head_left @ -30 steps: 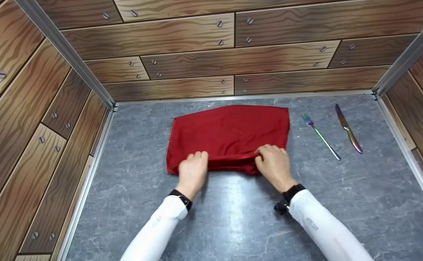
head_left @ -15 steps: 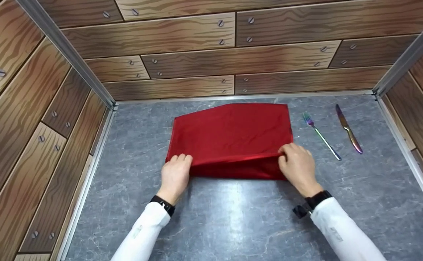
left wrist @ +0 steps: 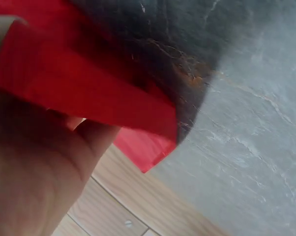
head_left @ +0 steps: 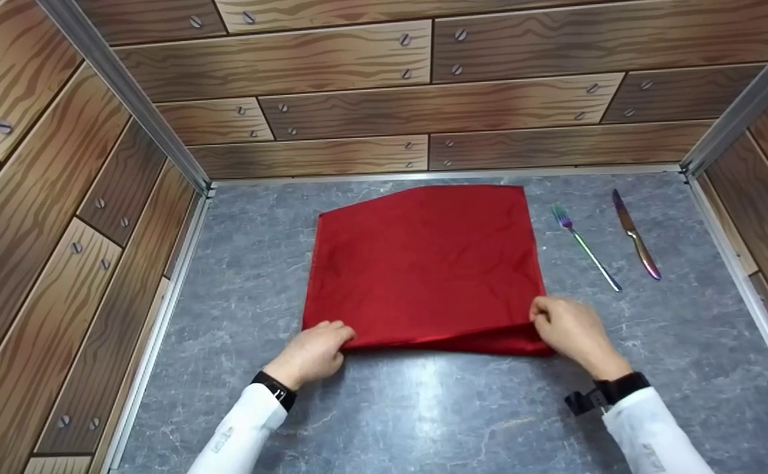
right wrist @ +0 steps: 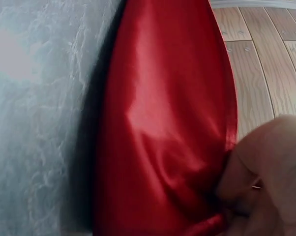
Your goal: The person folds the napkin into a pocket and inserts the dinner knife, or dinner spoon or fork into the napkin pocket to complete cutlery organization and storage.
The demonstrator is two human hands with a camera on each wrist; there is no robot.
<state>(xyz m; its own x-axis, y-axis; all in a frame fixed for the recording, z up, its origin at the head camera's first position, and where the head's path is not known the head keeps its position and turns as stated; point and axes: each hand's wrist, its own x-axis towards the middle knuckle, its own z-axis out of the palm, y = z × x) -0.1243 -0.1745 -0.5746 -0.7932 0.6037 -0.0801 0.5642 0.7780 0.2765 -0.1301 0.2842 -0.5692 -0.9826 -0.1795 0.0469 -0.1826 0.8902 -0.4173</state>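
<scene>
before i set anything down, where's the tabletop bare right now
Bare: the tabletop between the left wall and red cloth, plus the near stretch between the white sleeves. Crowded: right of the cloth, where fork and knife lie.

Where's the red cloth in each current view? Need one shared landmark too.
Head: the red cloth lies mid-frame, left hand and right hand at its near edge.
Left wrist: upper left to centre.
Right wrist: broad strip down the middle, top to bottom.
Shared landmark: grey marbled surface, around the cloth; at right; at left, respectively.
</scene>
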